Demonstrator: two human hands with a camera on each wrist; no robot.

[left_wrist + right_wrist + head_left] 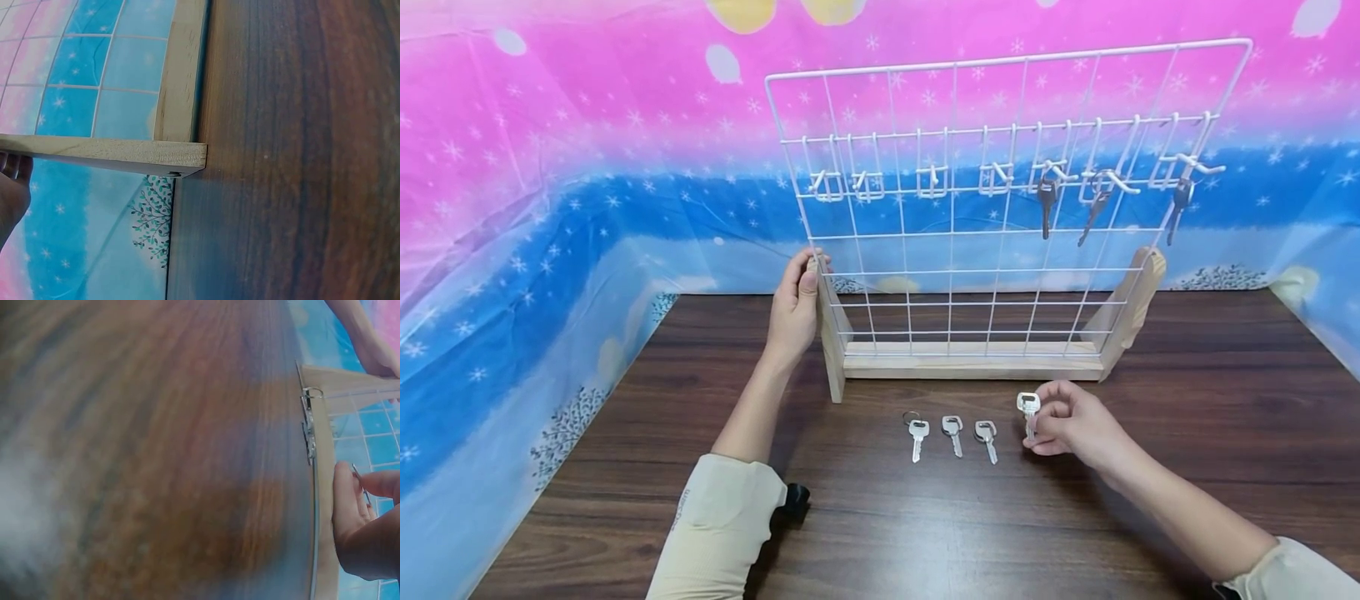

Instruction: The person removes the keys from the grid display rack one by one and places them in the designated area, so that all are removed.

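My left hand (793,304) grips the top of the left wooden side post (831,350) of a rack, thumb in front. In the left wrist view the fingers (11,164) show at that post (119,150). A white wire grid (955,64) stands upright on the wooden base (973,367). Just in front of the base's right end, my right hand (1078,423) pinches a silver key (1028,404) by its blade, head up. To its left lie three more keys on the table: one (918,430) with a ring, a middle one (952,426) and another (986,432).
Several white hooks (933,181) line the grid's upper part. Three keys hang on its right side: one (1047,208), a second (1094,215) and a third (1182,197) at the edge. Behind the dark wooden table (887,533) hangs a pink and blue patterned cloth (625,125).
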